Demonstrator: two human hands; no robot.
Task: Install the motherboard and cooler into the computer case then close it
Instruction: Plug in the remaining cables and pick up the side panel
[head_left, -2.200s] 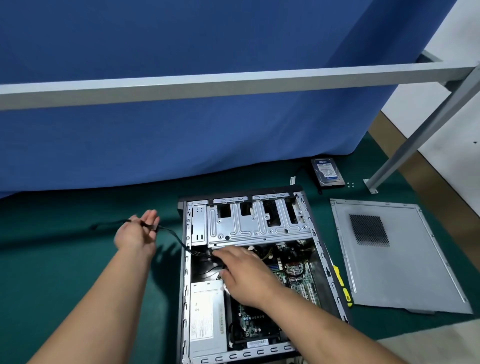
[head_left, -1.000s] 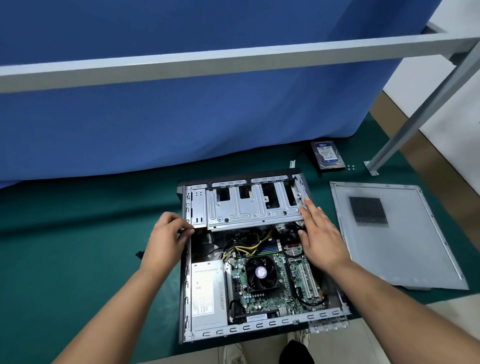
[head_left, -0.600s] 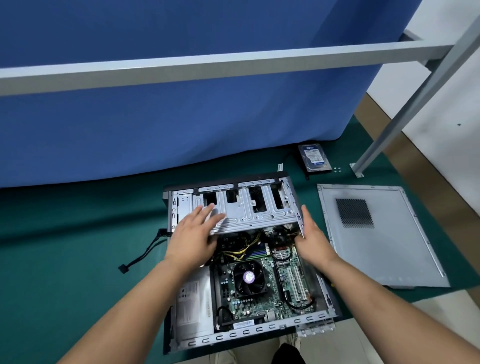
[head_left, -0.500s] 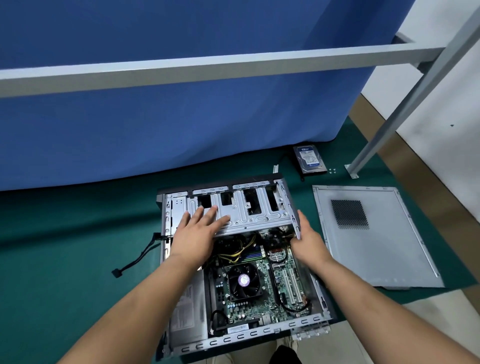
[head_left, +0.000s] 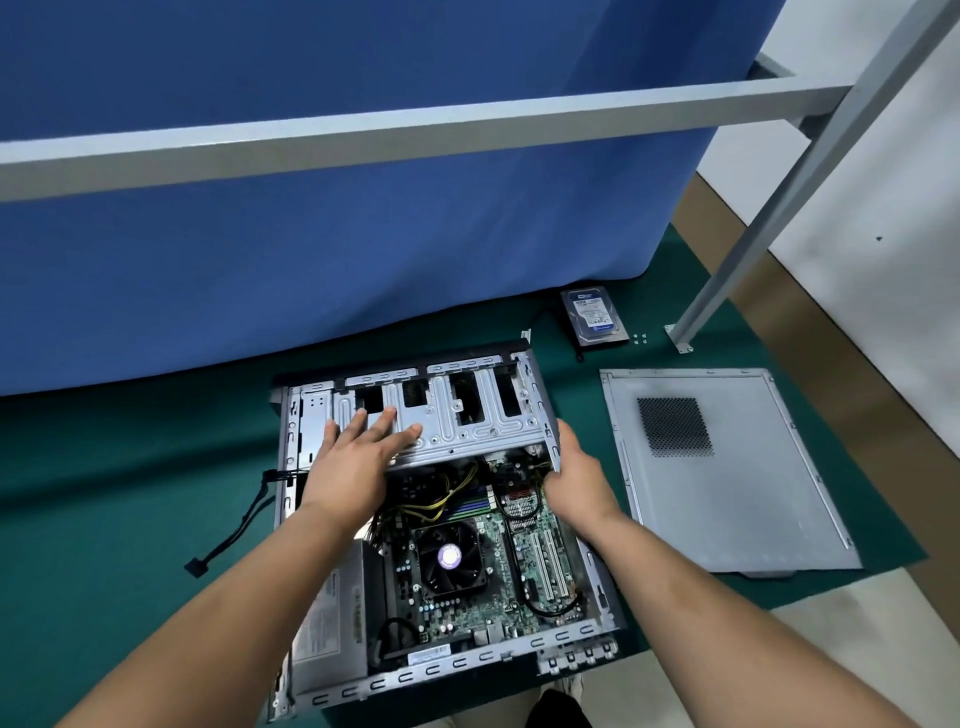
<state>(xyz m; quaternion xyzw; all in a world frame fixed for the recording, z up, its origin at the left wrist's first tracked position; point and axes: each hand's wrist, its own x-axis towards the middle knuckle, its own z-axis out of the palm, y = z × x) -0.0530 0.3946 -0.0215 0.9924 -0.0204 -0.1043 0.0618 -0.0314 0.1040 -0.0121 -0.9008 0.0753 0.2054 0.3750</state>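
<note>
Green matting covers the table (head_left: 104, 467), with a blue curtain behind, and on it the computer case (head_left: 597, 597) lies open with the motherboard (head_left: 519, 561) and cooler (head_left: 449, 558) already seated inside. The left hand (head_left: 358, 457) lies flat, fingers straight, on the drive cage (head_left: 467, 415), while the right hand (head_left: 576, 478) curls its grip round the cage's right edge. Judging by this, closing remains: the side panel (head_left: 727, 467) lies just right of the case, and a hard drive (head_left: 595, 314) sits apart.
</note>
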